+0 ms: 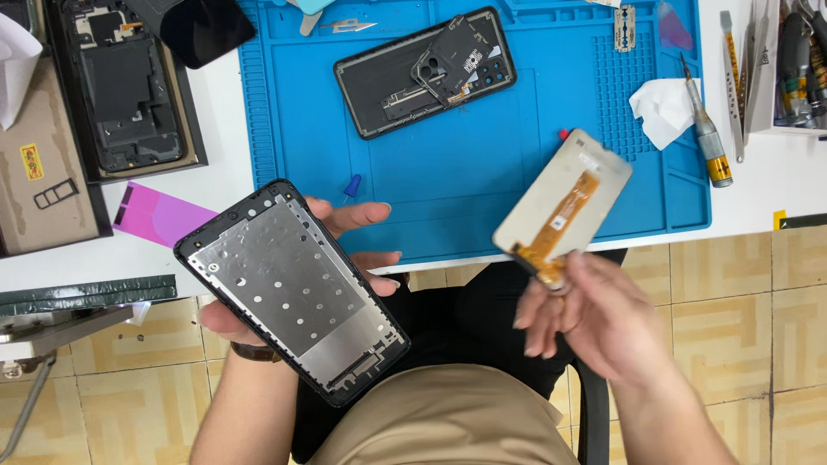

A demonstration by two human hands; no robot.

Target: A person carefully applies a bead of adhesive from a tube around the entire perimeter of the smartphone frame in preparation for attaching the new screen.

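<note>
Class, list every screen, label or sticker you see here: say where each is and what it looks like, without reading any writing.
Display panel: in the right hand, over the blue mat's edge; pale rectangle with orange ribbon cable.
Adhesive sheet: white table, left of the mat; pink-purple strip.
Yellow sticker: on the brown box, far left; small rectangle.

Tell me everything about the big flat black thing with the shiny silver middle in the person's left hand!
The black phone frame with a silver metal plate is a long, flat rectangle with rounded corners. Its dull grey plate is dotted with small round holes, and the black rim has notches along its edges. It faces up, tilted slantwise, held off the table over the person's lap. The left hand grips it from underneath, fingers poking out along its right edge. Nothing else touches it.
</note>
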